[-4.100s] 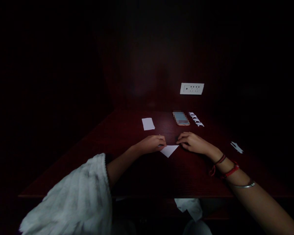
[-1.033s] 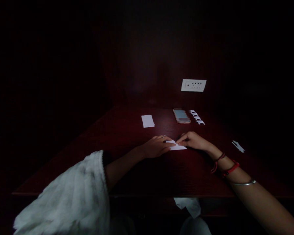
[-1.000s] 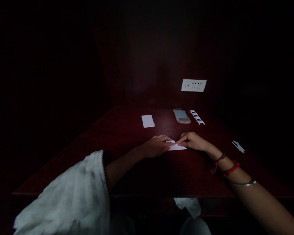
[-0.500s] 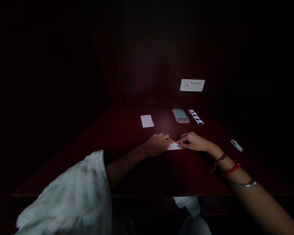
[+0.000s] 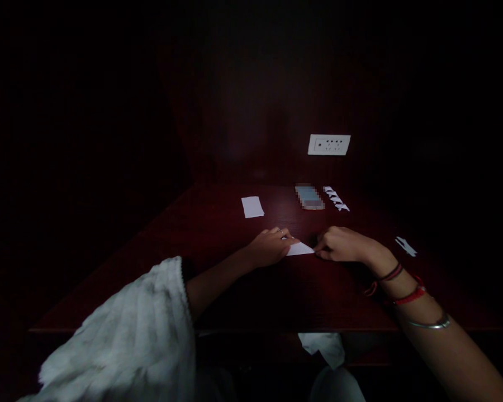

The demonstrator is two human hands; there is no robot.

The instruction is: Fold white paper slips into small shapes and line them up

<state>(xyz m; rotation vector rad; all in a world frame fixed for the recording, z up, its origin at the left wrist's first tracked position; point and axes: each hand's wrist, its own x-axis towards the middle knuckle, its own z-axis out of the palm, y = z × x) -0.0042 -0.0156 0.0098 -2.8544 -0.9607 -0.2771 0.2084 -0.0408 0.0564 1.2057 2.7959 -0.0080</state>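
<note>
A small piece of white paper, folded to a pointed triangle on its right side, lies flat on the dark red table. My left hand rests on its left part, thumb and forefinger gripping and pressing it down. At the paper's sharp right tip, my right hand is closed, with fingertips and thumb pinched at the corner. The paper's left end is hidden beneath my left hand.
Beyond my hands lie a stack of white paper slips, a phone and a row of folded white paper pieces. Thin paper strips lie at right. A socket is on the back wall; white tissue shows below the table edge.
My right hand has slid rightward along the paper to its tip, uncovering the slanted folded edge. The left hand stays in place on the paper.
</note>
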